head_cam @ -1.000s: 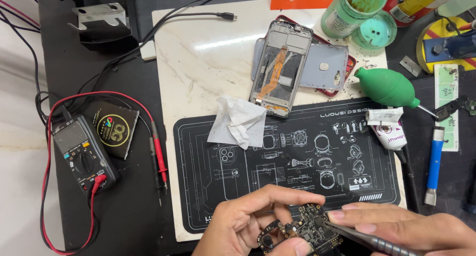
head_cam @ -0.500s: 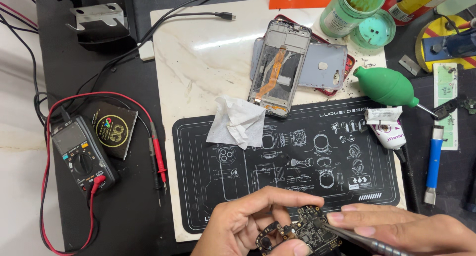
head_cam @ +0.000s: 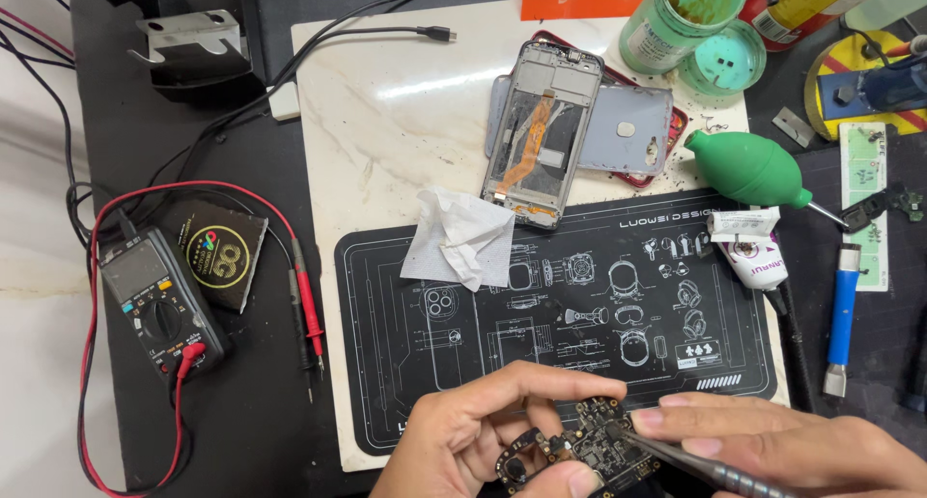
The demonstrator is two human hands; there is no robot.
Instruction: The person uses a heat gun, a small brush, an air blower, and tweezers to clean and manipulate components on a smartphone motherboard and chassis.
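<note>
One multimeter (head_cam: 159,305), two hands, one circuit board (head_cam: 589,447), one tissue (head_cam: 459,237), one green blower (head_cam: 748,167).

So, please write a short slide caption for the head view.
Left hand holds a circuit board; right hand touches it with tweezers, above a black mat.

At the left of my frame lies a digital multimeter (head_cam: 159,305) with red and black probes (head_cam: 307,310) beside it. A crumpled white tissue (head_cam: 461,237) sits mid-frame on my black repair mat (head_cam: 541,324). Above it rests an opened phone frame (head_cam: 541,131) (orange flex cable showing) over a grey back cover (head_cam: 632,131). To the right are a green dust blower (head_cam: 748,168) and a blue-handled tool (head_cam: 842,319).
</note>
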